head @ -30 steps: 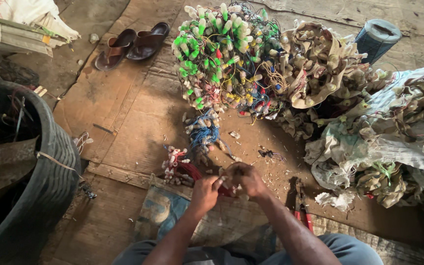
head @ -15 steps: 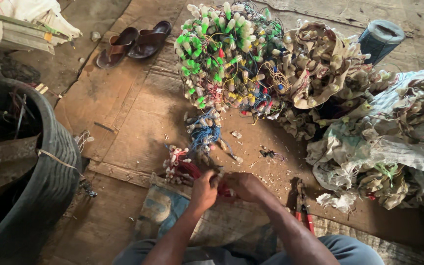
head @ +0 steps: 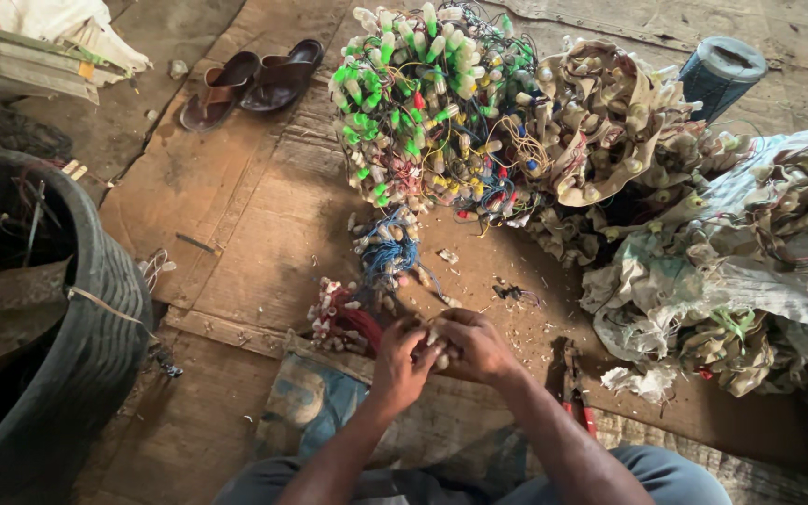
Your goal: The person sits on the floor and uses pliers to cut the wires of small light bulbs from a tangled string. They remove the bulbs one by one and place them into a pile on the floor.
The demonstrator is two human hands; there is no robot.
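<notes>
Green-capped bulbs; brown sandals

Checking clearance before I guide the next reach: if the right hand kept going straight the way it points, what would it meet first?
The right hand points left, so it meets the left hand at once; both already touch around small connectors. Beyond that lies the red wire bundle, though depth is unclear.

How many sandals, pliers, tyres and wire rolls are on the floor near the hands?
Brown sandals: 2
Red-handled pliers: 1
Black tyre: 1
Blue roll of mesh: 1
Total: 5
The left hand and right hand hold small bulb sockets together.
</notes>
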